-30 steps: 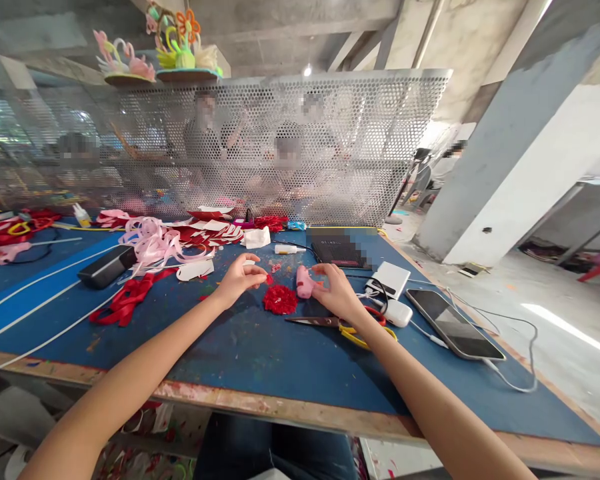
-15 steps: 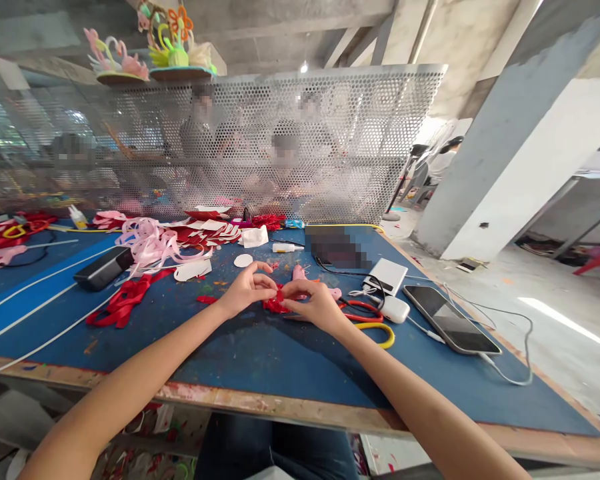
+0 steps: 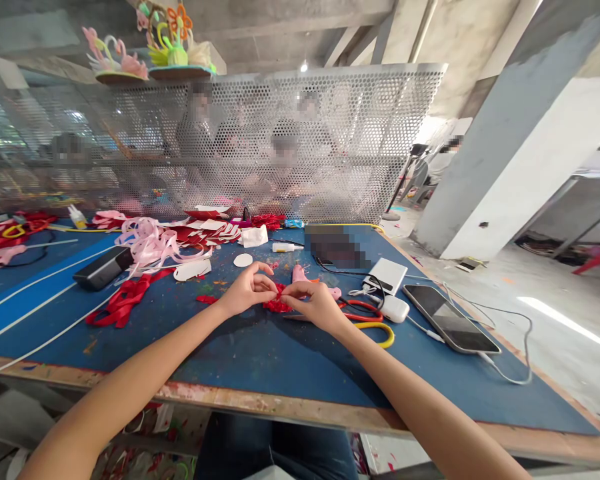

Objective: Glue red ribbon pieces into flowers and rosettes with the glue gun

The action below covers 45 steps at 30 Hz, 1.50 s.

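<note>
Between my two hands, low over the blue table mat, is a small bunched piece of red ribbon [image 3: 276, 306]. My left hand [image 3: 249, 291] pinches its upper left side with thumb and fingers. From the right, my right hand [image 3: 311, 301] pinches the same red piece, fingertips close to those of the left. Scissors with red and yellow handles [image 3: 380, 327] lie under and beside my right wrist, the blades partly hidden. Just behind the right hand a pink glue gun [image 3: 299, 272] is partly covered. A red scrap [image 3: 207, 299] lies left of my left hand.
At right lie a phone [image 3: 450, 319], a white power bank [image 3: 387, 275] and a white case [image 3: 395, 309] with cables. Pink ribbon [image 3: 153, 241], red ribbon [image 3: 125, 300] and a black box [image 3: 103, 268] sit at left. A perforated metal screen [image 3: 350, 147] stands behind; people are beyond it.
Both hands stay almost in place on the red ribbon piece. The right fingertips have shifted slightly, and more of the scissor blades shows below the right hand.
</note>
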{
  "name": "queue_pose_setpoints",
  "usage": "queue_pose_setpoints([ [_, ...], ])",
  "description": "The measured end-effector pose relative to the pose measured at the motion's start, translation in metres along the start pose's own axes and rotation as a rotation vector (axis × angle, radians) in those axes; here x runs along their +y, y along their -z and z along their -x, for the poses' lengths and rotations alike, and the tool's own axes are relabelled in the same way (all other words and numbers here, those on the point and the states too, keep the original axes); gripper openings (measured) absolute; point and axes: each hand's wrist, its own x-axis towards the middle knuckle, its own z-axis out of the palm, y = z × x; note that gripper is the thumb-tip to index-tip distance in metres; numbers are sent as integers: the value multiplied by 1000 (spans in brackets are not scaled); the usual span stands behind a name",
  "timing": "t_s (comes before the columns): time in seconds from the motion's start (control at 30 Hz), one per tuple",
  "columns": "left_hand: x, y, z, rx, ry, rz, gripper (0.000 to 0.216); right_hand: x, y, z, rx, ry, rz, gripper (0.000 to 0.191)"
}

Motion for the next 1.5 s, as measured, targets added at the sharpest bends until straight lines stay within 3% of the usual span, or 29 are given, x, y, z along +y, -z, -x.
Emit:
queue_pose_setpoints([
  [0.43, -2, -1, 0, 6, -57, -41, 41, 0, 0, 1, 77, 111, 98, 9],
  [0.6, -4, -6, 3, 0, -76, -106, 41, -3, 1, 4, 159, 213, 170, 11],
  [1.0, 1, -18, 10, 126, -188, -183, 41, -6, 2, 6, 227, 472, 325, 12],
  [1.5, 0, -14, 10, 150, -197, -197, 38, -8, 0, 8, 176, 401, 304, 13],
])
